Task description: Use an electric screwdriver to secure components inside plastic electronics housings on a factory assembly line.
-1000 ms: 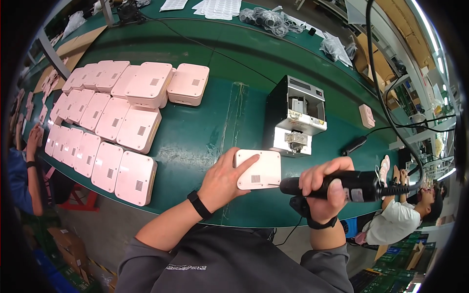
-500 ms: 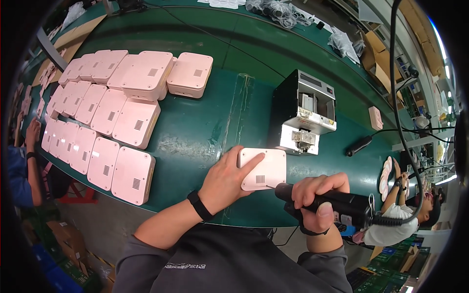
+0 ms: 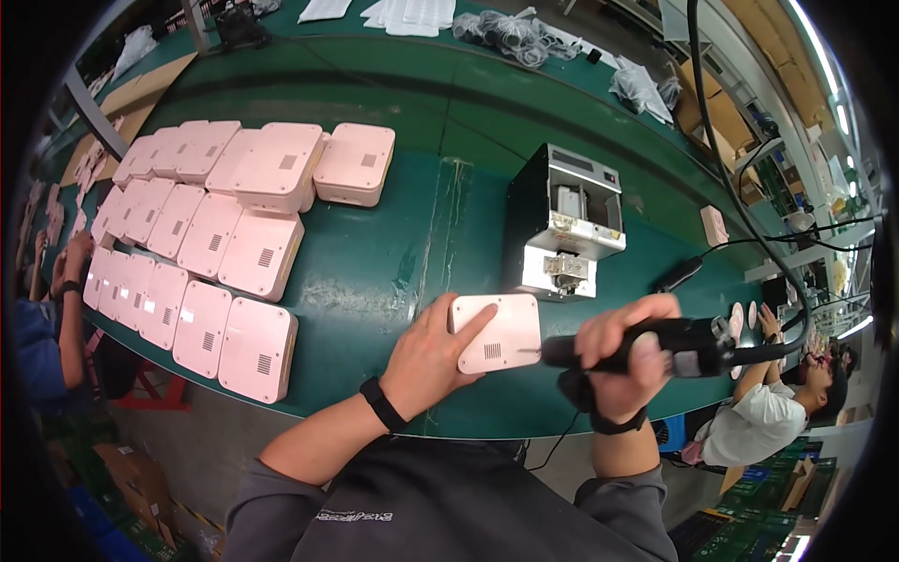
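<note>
My left hand (image 3: 423, 354) grips a white, rounded-square plastic box (image 3: 513, 330) by its left side, the index finger stretched over its upper face. That face shows a small vent grille and screw holes near the corners. Wrapped round a black electric screwdriver (image 3: 691, 345), my right hand (image 3: 626, 367) keeps it nearly level to the right of the box. The screwdriver's bit points left at the box's lower right corner; blur hides whether it touches. A black cable leaves its rear end. Both wrists wear black bands.
Rows of similar white boxes (image 3: 253, 347) cover the table's left side, some stacked. A black-and-silver screw-feeding machine (image 3: 567, 225) stands beyond my hands. Right of it lie a second black tool (image 3: 679, 274) and a small pale block (image 3: 714, 226). People work at both sides.
My right hand has lifted the screwdriver up and slightly right, taking its bit from the box's lower edge to its lower right corner. My left hand still holds the box. The view has shifted slightly.
</note>
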The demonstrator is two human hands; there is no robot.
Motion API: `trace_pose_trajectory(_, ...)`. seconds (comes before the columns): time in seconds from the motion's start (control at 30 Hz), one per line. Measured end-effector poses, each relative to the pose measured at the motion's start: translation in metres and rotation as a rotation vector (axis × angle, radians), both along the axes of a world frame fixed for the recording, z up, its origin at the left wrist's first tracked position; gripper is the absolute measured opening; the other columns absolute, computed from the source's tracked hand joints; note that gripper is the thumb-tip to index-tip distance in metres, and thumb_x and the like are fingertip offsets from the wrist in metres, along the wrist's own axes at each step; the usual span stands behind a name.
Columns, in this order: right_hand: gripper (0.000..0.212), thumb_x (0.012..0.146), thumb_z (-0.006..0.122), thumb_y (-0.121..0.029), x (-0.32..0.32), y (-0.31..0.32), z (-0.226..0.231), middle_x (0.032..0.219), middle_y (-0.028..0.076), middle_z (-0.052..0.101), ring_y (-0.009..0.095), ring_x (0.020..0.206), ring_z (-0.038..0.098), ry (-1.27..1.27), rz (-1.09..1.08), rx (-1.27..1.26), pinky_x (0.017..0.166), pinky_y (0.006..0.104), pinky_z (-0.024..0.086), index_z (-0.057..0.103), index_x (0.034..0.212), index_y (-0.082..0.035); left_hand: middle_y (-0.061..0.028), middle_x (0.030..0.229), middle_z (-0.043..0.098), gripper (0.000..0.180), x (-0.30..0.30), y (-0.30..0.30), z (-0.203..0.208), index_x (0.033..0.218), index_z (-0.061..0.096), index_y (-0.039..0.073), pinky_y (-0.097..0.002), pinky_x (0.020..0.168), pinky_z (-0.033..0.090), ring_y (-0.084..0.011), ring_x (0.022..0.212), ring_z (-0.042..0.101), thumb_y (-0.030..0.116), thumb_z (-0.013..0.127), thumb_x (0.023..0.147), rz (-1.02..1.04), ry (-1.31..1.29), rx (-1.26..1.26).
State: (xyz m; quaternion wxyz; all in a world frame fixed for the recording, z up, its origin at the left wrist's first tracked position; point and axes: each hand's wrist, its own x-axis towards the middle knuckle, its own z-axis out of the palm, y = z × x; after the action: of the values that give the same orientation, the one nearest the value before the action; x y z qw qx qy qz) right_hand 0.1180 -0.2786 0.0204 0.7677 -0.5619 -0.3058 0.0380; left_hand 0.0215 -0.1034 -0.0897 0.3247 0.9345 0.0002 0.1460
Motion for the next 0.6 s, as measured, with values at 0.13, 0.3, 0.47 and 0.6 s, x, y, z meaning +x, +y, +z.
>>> trace_pose_trajectory(0.13,0.019,0.095,0.054,-0.021,0.041,-0.011,0.011,0.069,0.006,0.051,0.017,0.05,0.049,-0.125,-0.181,0.055,0.052,0.0344,0.044,0.045,0.102,-0.006,-0.0209,0.131,0.044,0.091,0.0,-0.009,0.003,0.144,0.047,0.021,-0.0432,0.092,0.052,-0.039,0.114,0.055,0.02,0.088,0.063,-0.069,0.027,-0.016)
trace_pose_trajectory(0.3,0.018,0.096,0.053,-0.021,0.071,-0.005,0.008,0.069,0.006,0.05,0.017,0.049,0.048,-0.126,-0.294,0.05,0.052,0.0338,0.044,0.047,0.102,-0.005,-0.0203,0.132,0.044,0.091,0.015,-0.019,-0.001,0.143,0.048,0.022,-0.0435,0.093,0.052,-0.039,0.114,0.055,0.022,0.088,0.063,-0.1,0.035,-0.022)
trace_pose_trajectory(0.47,0.02,0.095,0.054,-0.023,0.062,-0.007,0.006,0.069,0.006,0.05,0.017,0.05,0.049,-0.027,-0.16,-0.004,0.054,0.0334,0.045,0.047,0.102,-0.005,-0.0205,0.134,0.043,0.089,0.025,-0.017,-0.005,0.143,0.049,0.025,-0.0443,0.094,0.052,-0.0397,0.113,0.056,0.026,0.089,0.063,-0.127,0.04,-0.044)
trace_pose_trajectory(0.6,0.027,0.094,0.058,-0.027,0.019,-0.009,0.008,0.07,0.006,0.052,0.017,0.051,0.051,0.027,0.003,0.059,0.055,0.0335,0.046,0.045,0.102,-0.006,-0.0198,0.132,0.045,0.09,0.029,-0.018,0.0,0.142,0.049,0.022,-0.0436,0.096,0.051,-0.0385,0.117,0.054,0.024,0.088,0.062,-0.138,0.053,-0.065)
